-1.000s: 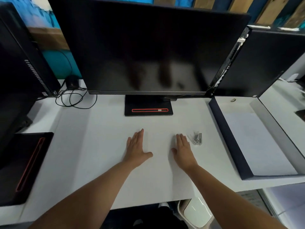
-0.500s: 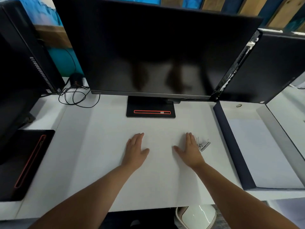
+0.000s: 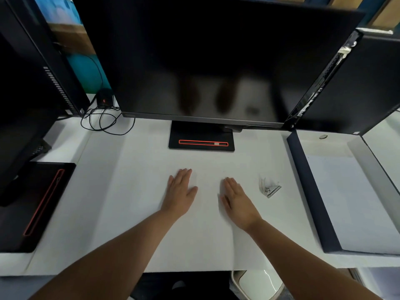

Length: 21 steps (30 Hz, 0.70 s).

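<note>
My left hand (image 3: 180, 192) and my right hand (image 3: 237, 201) lie flat, palms down, on the white desk (image 3: 140, 202), fingers straight and holding nothing. A small clear bag of screws (image 3: 269, 188) lies on the desk to the right of my right hand, apart from it. Straight ahead stands a large dark monitor (image 3: 205, 61) on a black base (image 3: 201, 137) with a red-outlined slot.
A second monitor (image 3: 28, 87) and its black base (image 3: 36, 204) stand at the left. A coiled black cable (image 3: 101, 122) lies behind. A black computer case (image 3: 357, 83) and an open dark-edged box (image 3: 311, 191) sit at the right. A chair (image 3: 255, 282) shows below the desk edge.
The view has shifted and come closer. My right hand has drawn a little left, away from the screw bag it lay beside. Both hands stay flat on the desk.
</note>
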Tool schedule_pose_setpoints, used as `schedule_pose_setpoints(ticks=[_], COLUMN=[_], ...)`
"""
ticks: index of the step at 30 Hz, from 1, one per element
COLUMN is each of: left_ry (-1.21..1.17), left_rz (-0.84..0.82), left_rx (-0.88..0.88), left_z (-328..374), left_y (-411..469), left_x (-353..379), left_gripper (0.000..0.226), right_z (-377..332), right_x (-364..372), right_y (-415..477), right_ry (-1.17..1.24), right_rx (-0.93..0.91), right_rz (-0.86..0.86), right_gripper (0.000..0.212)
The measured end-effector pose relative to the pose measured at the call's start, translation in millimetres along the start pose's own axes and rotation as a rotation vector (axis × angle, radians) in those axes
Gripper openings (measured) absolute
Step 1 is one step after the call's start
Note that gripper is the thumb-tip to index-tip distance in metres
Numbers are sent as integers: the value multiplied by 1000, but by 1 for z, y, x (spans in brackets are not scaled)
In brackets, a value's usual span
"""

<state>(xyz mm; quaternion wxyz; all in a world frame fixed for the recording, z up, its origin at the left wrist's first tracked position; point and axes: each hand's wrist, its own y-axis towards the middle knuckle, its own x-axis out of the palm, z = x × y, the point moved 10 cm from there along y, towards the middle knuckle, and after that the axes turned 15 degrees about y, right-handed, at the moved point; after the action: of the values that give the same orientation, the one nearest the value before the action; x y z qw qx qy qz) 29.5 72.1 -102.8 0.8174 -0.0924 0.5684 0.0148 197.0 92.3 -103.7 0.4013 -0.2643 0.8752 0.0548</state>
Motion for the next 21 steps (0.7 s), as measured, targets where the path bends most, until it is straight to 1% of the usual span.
schedule_pose_setpoints(ticks=[2,6,9,11,13,16,19,21], left_ry=[-1,-9,-10,-14,-17,-30,-27,-19], left_rz=[4,-2,-6,-10,-13,-18,-14,-10], left_rx=[-3,-10,-11,-14,-15,-29,-42,-40], left_z=[0,-1,-1,-1,-3,-4,-6,-6], left_y=[1,3,3,4,4,3,4,4], left_x=[-1,-3,-3,-3,-3,-4,-6,-8], left_gripper=[57,56,56,55,55,55,54,53], right_z=[-4,-4,1,-5,-14,-21,-20,-17], right_x=[-7,-26,-25,-21,-23,-23,-9,1], right_y=[4,19,28,31,38,56,73,78], right_ry=[29,10,22,26,36,39,22,-19], right_rx=[-37,4,49,22,0,2,79,118], right_rz=[41,117,96,63,54,33,-98,-189], right_gripper=[47,43,42,35,33,43,56,60])
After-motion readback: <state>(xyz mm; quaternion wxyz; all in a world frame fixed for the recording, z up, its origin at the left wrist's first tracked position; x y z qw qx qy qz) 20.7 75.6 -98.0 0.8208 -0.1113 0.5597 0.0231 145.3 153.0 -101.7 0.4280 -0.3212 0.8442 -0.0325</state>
